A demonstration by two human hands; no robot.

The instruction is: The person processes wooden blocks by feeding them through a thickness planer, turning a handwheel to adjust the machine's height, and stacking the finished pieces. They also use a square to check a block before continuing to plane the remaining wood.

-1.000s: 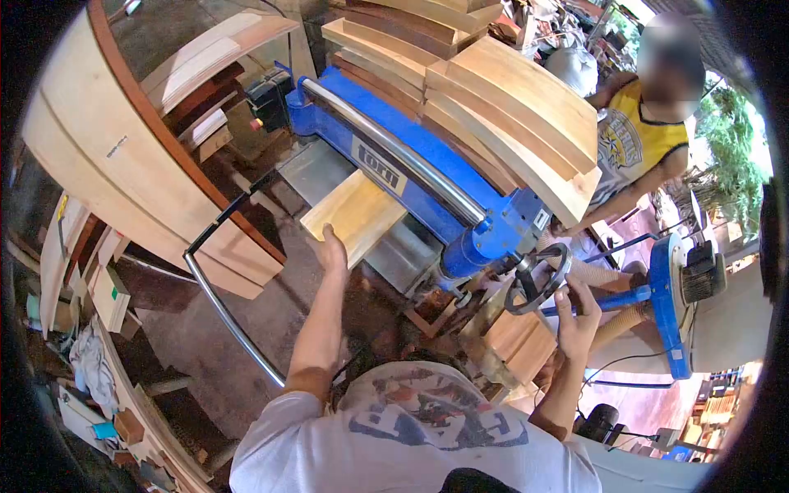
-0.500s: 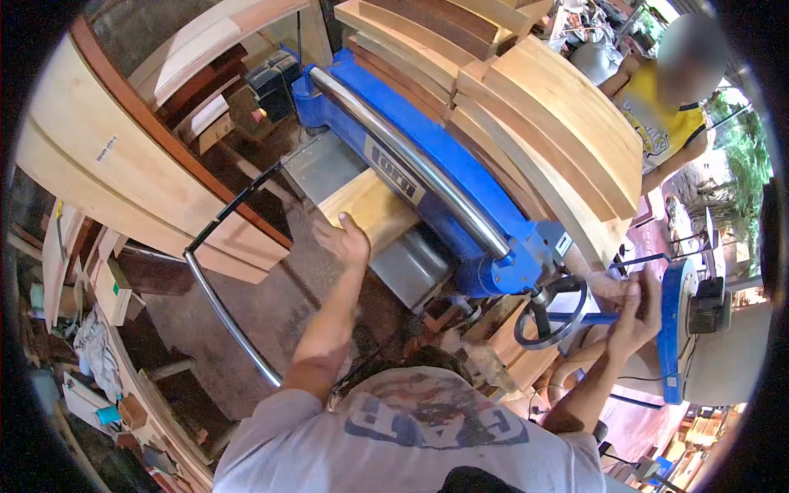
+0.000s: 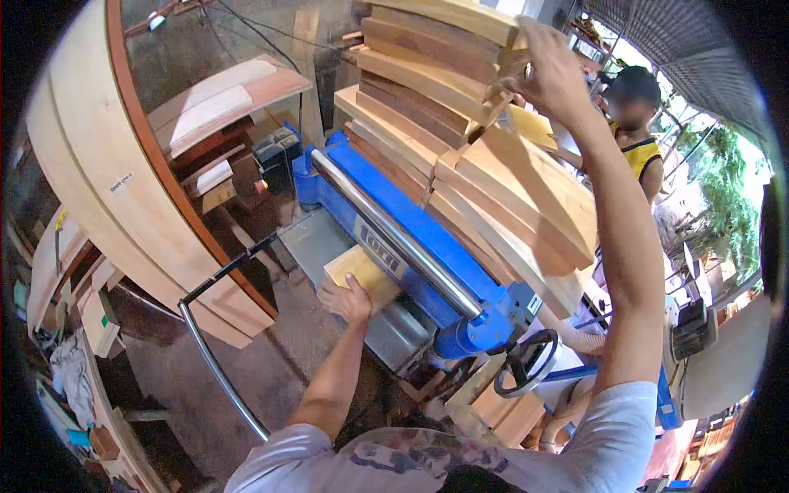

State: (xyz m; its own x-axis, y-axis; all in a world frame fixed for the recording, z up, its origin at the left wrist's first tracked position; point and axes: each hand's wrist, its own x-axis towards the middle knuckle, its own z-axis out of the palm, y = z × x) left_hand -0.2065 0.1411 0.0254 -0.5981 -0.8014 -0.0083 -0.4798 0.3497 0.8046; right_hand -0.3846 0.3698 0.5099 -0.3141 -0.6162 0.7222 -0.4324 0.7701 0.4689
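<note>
My left hand (image 3: 348, 299) is at the near end of a pale wooden board (image 3: 380, 285), which lies on the metal bed of a blue planer (image 3: 460, 308). Its thumb rests along the board's top edge and its fingers are stretched out against the end. The board's far part is hidden under the machine. My right hand (image 3: 552, 72) is raised high at the upper right, above the stacked boards (image 3: 526, 185) on top of the planer. Its fingers are bent but apart near the stack's upper edge; I cannot make out anything held.
A black handwheel (image 3: 530, 363) is on the planer's right side. A bent metal bar (image 3: 215, 367) juts out at the left front. Large wooden panels (image 3: 123, 181) lean at the left. Behind the stack is a person in a yellow top (image 3: 643, 156).
My right hand has gone from beside the handwheel up to the board stack. My left hand has moved onto the board's near end. The view has tilted upward.
</note>
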